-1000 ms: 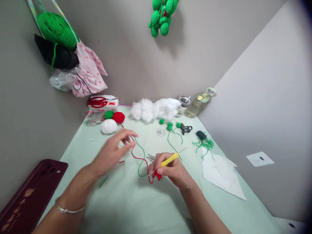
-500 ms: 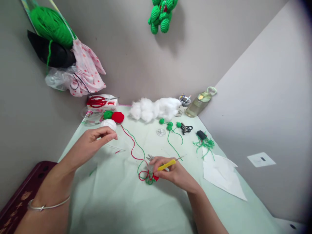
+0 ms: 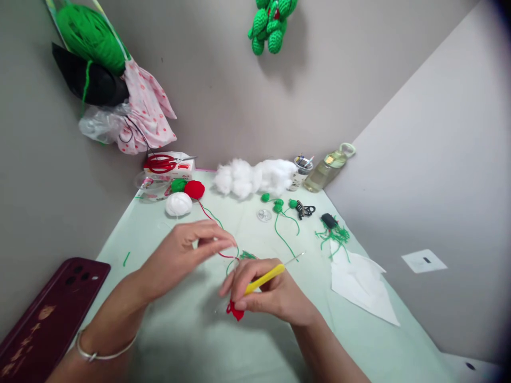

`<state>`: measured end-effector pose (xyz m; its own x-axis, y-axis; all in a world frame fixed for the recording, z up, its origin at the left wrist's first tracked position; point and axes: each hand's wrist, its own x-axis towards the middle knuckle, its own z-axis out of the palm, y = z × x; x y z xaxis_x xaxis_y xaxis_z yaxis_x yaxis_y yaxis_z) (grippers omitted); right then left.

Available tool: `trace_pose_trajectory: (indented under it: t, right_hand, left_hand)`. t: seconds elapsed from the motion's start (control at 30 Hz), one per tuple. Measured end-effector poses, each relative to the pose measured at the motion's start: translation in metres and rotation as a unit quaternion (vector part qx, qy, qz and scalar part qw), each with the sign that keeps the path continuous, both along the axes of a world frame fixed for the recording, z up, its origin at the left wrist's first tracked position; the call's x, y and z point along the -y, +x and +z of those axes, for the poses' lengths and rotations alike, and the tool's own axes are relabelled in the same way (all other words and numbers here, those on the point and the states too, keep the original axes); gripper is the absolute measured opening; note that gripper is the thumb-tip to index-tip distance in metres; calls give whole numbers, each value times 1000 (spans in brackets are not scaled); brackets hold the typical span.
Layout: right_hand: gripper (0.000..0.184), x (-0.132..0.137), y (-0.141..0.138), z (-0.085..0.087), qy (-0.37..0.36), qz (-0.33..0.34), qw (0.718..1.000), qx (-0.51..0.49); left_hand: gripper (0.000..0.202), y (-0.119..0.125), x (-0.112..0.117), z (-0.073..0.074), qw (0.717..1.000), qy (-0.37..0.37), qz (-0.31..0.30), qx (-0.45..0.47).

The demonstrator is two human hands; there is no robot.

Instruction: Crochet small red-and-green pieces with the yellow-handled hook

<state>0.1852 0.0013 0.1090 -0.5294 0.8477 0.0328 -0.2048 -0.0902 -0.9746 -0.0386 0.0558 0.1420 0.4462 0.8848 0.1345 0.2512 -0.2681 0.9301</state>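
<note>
Two Hands Busy With Crochet

Right hand gripped a yellow crochet hook and pinched a small red crochet piece just above the table cover. Left hand had fingertips pressed together on red and green yarn strands.

Your left hand lies just left of your right hand, the hook in it, stuffing behind both, paper to your right, phone far left

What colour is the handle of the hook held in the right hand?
Yellow. The head view shows the handle in the right hand.
</note>
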Motion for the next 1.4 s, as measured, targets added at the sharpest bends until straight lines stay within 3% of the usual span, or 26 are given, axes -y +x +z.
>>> trace_pose_trajectory:
  t: [0.07, 0.13, 0.2, 0.3, 0.37, 0.43, 0.47, 0.53, 0.57, 0.63, 0.73, 0.87, 0.97, 1.1, 1.27, 1.4]
  right_hand:
    - [10, 3, 2, -8, -39, 21, 999, -15]
    - [13, 6, 10, -18, -54, -5, 998, -17]
    - [16, 7, 20, -28, -73, -44, 996, -17]
    - [20, 5, 28, -37, -86, -98, 991, -37]
    - [22, 2, 25, -38, -86, -109, 989, -52]
    - [22, 0, 20, -37, -83, -104, 989, -69]
    - [22, 0, 18, -36, -81, -98, 989, -75]
    - [22, 0, 15, -34, -77, -88, 990, -85]
    - [22, 1, 15, -34, -77, -86, 989, -89]
    - [23, 3, 17, -35, -82, -91, 988, -92]
    - [24, 4, 25, -38, -87, -107, 988, -68]
    - [21, 3, 34, -36, -54, -126, 987, 84]
    - [14, 4, 36, -28, 0, -194, 964, 180]
    - [11, 7, 30, -15, 38, -201, 969, 140]
    - [13, 6, 14, -6, -32, -154, 985, 76]
    - [20, 4, 2, -10, -97, -189, 976, 50]
  left_hand:
    - [19, -19, -12, -7, 991, 45, 128, 0]
    - [19, -44, -27, -17, 949, 105, 296, -29]
    - [27, -64, -41, -28, 912, 146, 367, -113]
    - [31, -61, -45, -36, 911, 165, 319, -202]
    - [37, -36, -35, -33, 953, 129, 231, -146]
    - [36, -4, -19, -28, 994, 18, 63, -83]
    - [35, 11, -12, -26, 997, -36, -38, -62]
    - [35, 32, -1, -25, 973, -111, -201, -29]
    - [36, 37, 2, -25, 963, -126, -238, -21]
    - [32, 36, 0, -26, 972, -111, -206, -32]
    - [26, 14, -11, -22, 995, -62, -58, -44]
    - [25, -12, -20, -13, 999, -1, 39, -20]
    - [24, -12, -18, -13, 998, 11, 36, -47]
    - [25, 4, -9, -17, 996, -10, -22, -81]
    - [27, 17, 0, -20, 993, 0, -52, -102]
    - [27, 22, 1, -24, 992, 17, -69, -105]
